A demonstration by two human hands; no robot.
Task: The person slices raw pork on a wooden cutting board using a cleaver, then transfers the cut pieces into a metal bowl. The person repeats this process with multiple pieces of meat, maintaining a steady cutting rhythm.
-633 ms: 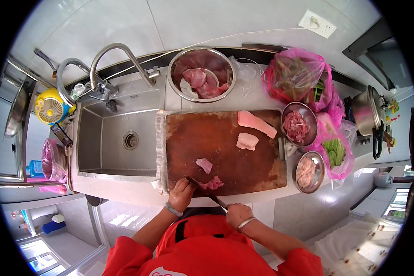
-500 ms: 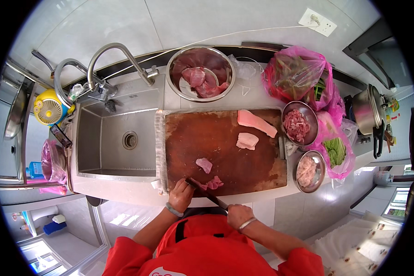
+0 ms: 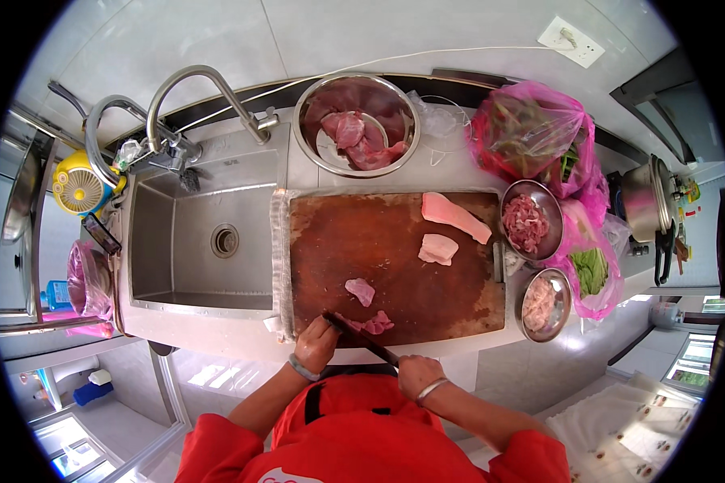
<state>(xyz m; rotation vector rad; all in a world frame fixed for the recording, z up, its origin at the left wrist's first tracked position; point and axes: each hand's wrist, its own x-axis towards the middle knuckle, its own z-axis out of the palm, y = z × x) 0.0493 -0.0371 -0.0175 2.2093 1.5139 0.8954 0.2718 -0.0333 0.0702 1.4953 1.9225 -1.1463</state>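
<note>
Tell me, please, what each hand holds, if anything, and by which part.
The right hand holds a knife by its handle end. The left hand is at the knife's other end; whether it grips anything cannot be told.

Knife (image 3: 374,348), handle mostly hidden from view

I take the brown rectangular wooden cutting board (image 3: 399,282) as my dial. At 9 o'clock lies the silver rectangular metal sink (image 3: 177,262), the grey cloth strip (image 3: 282,266) between them. Near 12, behind the board, stands the large round silver metal bowl (image 3: 358,90). I have the bulging pink plastic bag (image 3: 519,133) past 1. On the board, the long pale-pink meat slab (image 3: 457,218) lies toward 2, the small pink meat lump (image 3: 360,291) toward 8, the irregular pink meat slices (image 3: 376,324) toward 7, beside the long dark metal knife (image 3: 373,344).
</note>
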